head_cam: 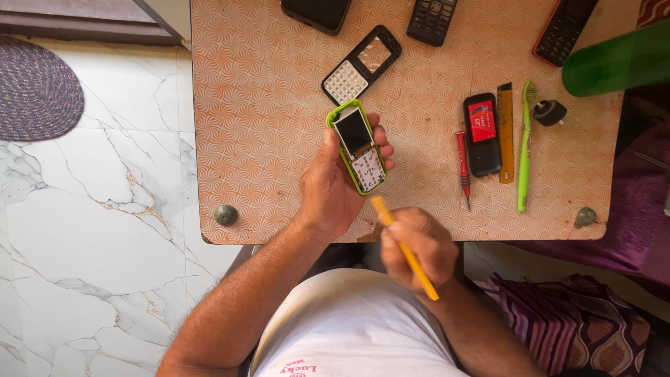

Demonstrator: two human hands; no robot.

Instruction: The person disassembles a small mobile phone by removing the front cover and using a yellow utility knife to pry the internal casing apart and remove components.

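Your left hand [335, 185] is wrapped around a green keypad phone [357, 146] with its front cover off, thumb along the near edge and fingers curled behind, held just above the patterned table [265, 139] near its front edge. The bare display sits at the 12 o'clock end of the phone and the exposed white keypad membrane at the 6 o'clock end; a squeeze across that open face could crack the screen or shift the membrane. At 1 o'clock from the phone lies the removed black front cover [361, 65], well within sweep of your knuckles. Your right hand [419, 248] is closed around a yellow-handled tool [405, 249], probably a screwdriver though its tip is blurred, pointing up toward the phone's lower end; a slip there would gouge the keypad contacts or jab your left palm. Farther right, at 3 o'clock, a red screwdriver [463, 167], a black phone with a red battery [482, 134], an orange ruler [505, 132] and a green toothbrush [524, 146] lie side by side, easily knocked by your right elbow.
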